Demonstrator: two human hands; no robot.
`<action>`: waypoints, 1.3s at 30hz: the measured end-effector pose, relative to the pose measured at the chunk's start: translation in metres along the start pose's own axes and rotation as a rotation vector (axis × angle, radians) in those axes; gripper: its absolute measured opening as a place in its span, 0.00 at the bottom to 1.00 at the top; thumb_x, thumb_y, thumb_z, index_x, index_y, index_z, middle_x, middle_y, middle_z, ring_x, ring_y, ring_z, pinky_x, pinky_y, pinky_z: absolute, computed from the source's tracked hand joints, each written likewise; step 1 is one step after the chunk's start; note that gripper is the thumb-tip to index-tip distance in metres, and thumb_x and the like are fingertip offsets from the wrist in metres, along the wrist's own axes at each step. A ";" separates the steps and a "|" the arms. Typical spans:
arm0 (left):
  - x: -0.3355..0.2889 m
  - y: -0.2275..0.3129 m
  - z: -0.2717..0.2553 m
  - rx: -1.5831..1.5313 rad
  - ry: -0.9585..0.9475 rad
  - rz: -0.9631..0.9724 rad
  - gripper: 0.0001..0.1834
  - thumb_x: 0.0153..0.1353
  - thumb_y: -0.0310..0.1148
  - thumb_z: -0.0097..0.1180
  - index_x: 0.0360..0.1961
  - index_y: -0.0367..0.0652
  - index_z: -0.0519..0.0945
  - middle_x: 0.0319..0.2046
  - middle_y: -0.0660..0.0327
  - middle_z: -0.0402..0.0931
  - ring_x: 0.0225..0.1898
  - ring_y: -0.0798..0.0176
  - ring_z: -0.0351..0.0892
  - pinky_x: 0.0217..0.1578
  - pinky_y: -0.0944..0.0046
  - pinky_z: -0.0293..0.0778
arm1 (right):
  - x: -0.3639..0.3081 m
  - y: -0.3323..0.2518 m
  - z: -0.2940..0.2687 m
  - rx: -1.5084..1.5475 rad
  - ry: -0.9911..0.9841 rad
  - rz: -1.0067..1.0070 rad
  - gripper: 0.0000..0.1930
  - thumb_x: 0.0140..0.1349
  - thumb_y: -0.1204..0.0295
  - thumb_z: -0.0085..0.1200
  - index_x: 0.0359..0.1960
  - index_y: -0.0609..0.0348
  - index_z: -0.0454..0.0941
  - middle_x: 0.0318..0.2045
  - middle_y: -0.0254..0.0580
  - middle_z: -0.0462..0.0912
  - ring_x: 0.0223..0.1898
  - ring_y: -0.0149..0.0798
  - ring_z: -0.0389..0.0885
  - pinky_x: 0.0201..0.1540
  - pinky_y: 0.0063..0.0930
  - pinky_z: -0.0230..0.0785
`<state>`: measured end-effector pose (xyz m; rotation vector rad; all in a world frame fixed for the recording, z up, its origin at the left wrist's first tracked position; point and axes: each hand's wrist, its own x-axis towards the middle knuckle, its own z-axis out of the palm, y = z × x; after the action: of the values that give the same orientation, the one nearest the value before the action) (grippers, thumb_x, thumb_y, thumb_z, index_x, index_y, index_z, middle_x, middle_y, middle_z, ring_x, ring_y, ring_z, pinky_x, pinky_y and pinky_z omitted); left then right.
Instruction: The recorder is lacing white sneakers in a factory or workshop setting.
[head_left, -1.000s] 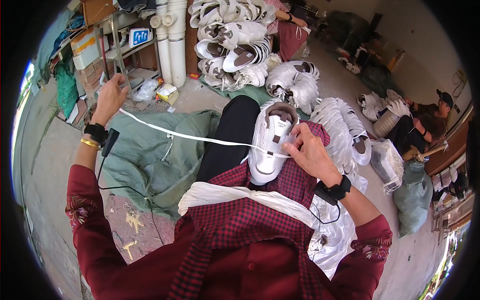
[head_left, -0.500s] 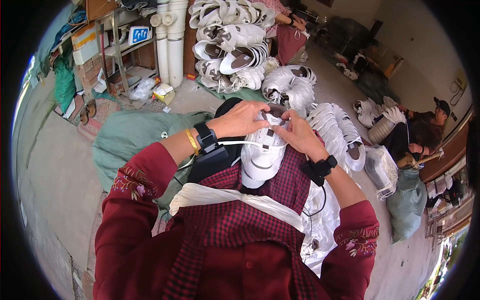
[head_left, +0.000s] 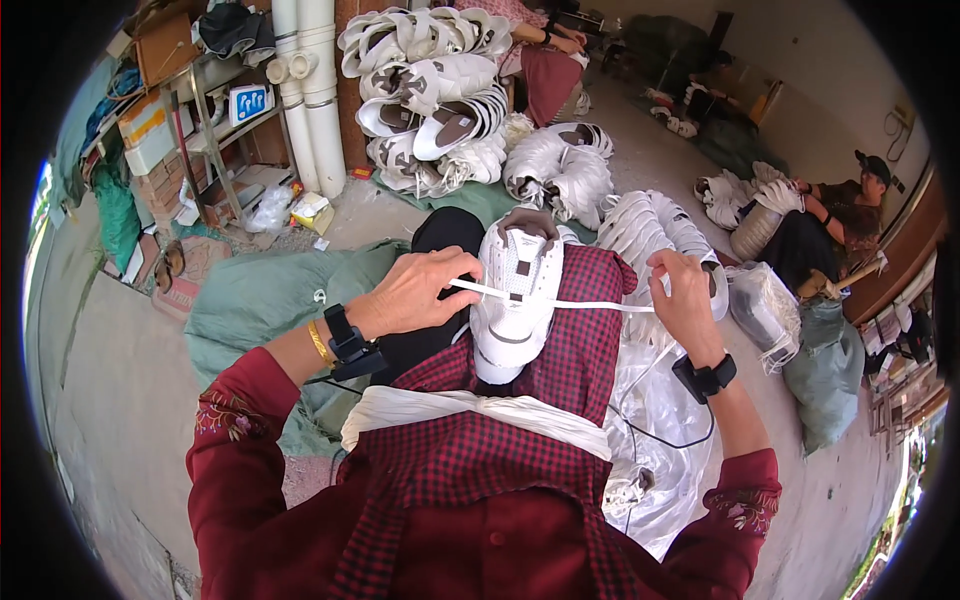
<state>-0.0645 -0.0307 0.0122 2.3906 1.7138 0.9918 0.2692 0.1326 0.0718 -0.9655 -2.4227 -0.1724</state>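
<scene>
The left hand [head_left: 420, 290] has its thumb and forefinger pinched together on a white lace [head_left: 600, 306], just beside the left edge of a white shoe [head_left: 515, 330]. The right hand [head_left: 688, 300], well apart from the left, has its thumb and bent fingers closed on the same lace out to the right, and the stretch between that hand and the shoe runs nearly straight. The shoe sits between the two hands, nearer the left one, on the person's lap, with its toe toward the body and its brown-lined opening farther out than either hand. Under the shoe and between the forearms spreads a red and black checked apron [head_left: 590, 340], tied with a cream cloth band [head_left: 480, 412] on the body side of both hands. A black wristband [head_left: 347, 340] and a gold bracelet [head_left: 322, 343] circle the left wrist. To the left of the left hand lies a green sack [head_left: 270, 290]; just beyond the right hand stand nested white shoes [head_left: 640, 228], and nearer the body from it spreads clear plastic [head_left: 660, 450]. Farther out than both hands rises a pile of white shoes [head_left: 430, 90], and well to the right of the right hand sits a co-worker in a dark cap [head_left: 872, 168].
</scene>
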 end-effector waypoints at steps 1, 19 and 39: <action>-0.001 0.000 0.001 0.025 -0.004 0.015 0.14 0.61 0.35 0.66 0.44 0.44 0.77 0.37 0.58 0.78 0.35 0.53 0.81 0.36 0.56 0.77 | -0.001 -0.013 0.005 0.282 0.018 -0.034 0.12 0.53 0.84 0.55 0.41 0.61 0.75 0.35 0.48 0.81 0.43 0.52 0.80 0.44 0.43 0.69; -0.036 -0.046 -0.030 0.361 0.008 0.125 0.05 0.67 0.32 0.57 0.42 0.45 0.79 0.31 0.58 0.77 0.33 0.49 0.81 0.33 0.52 0.77 | -0.029 -0.013 0.011 0.156 -0.155 -0.424 0.04 0.66 0.75 0.56 0.36 0.62 0.77 0.28 0.50 0.82 0.30 0.54 0.83 0.32 0.43 0.75; -0.296 -0.122 -0.310 0.843 0.528 -0.542 0.18 0.75 0.37 0.48 0.49 0.32 0.80 0.44 0.42 0.82 0.47 0.40 0.82 0.49 0.52 0.75 | -0.196 0.168 -0.185 -0.268 0.122 0.363 0.08 0.70 0.72 0.49 0.37 0.65 0.77 0.25 0.61 0.77 0.29 0.65 0.78 0.32 0.50 0.67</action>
<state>-0.3810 -0.3385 0.0730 1.7901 3.2683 0.9732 0.5793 0.0827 0.1175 -1.4505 -2.1057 -0.4176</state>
